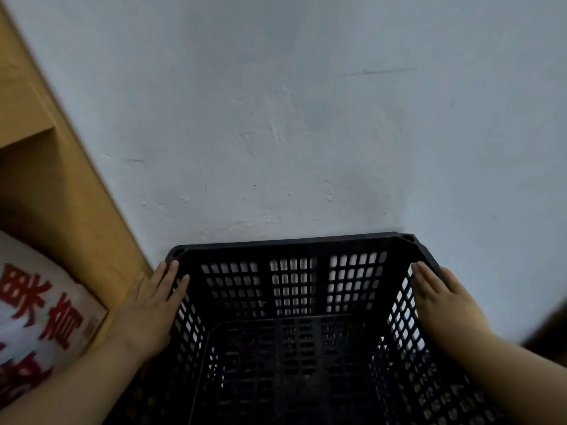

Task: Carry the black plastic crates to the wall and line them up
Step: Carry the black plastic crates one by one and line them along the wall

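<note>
One black crate (294,317) stands against the wall (306,118); left hand (147,311) and right hand (441,302) lie flat, released, on its rims; other crates unseen.

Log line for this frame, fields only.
stage: crate at wall | black crate: empty, far rim near wall | left hand: flat on left rim | right hand: flat on right rim | shelf: left
</note>
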Demonstrator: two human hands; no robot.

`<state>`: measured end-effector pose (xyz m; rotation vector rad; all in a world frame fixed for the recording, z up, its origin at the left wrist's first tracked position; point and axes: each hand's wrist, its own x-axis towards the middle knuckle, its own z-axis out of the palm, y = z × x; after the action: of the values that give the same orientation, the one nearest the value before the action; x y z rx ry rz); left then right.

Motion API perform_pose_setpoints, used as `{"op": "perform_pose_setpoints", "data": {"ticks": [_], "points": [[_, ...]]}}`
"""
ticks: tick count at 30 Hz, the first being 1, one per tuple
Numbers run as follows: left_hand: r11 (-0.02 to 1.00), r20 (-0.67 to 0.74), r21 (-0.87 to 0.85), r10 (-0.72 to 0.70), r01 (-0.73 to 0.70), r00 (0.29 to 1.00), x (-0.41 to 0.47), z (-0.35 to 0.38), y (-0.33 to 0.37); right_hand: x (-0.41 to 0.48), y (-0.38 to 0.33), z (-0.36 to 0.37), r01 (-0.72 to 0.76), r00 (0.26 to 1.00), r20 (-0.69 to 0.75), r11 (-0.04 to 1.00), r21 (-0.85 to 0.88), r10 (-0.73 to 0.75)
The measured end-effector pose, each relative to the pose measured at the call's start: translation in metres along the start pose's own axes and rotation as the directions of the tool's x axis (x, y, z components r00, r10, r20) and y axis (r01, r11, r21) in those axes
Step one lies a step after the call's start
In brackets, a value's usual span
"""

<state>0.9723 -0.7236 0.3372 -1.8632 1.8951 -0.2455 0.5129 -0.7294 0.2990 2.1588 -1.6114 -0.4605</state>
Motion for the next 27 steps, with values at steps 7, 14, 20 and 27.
{"op": "perform_pose_setpoints", "data": {"ticks": [7, 14, 20, 27], "points": [[0.963, 0.003, -0.269, 0.000, 0.001, 1.000, -0.022, 0.012, -0.005, -0.020, -0.006, -0.006, -0.241, 0.968, -0.009, 0.940, 0.243, 0.251], [0.958, -0.040, -0.285, 0.002, -0.013, 0.999, -0.016, 0.017, -0.005, -0.025, -0.010, -0.032, -0.294, 0.955, 0.118, 0.928, 0.229, 0.273], [0.964, -0.049, -0.264, 0.009, -0.022, 0.999, -0.010, 0.020, -0.006, -0.025, -0.012, -0.031, -0.312, 0.944, 0.177, 0.927, 0.209, 0.278], [0.966, -0.018, -0.259, 0.024, -0.028, 1.000, -0.005, 0.021, -0.011, -0.020, -0.013, -0.035, -0.308, 0.943, 0.191, 0.930, 0.201, 0.271]]}}
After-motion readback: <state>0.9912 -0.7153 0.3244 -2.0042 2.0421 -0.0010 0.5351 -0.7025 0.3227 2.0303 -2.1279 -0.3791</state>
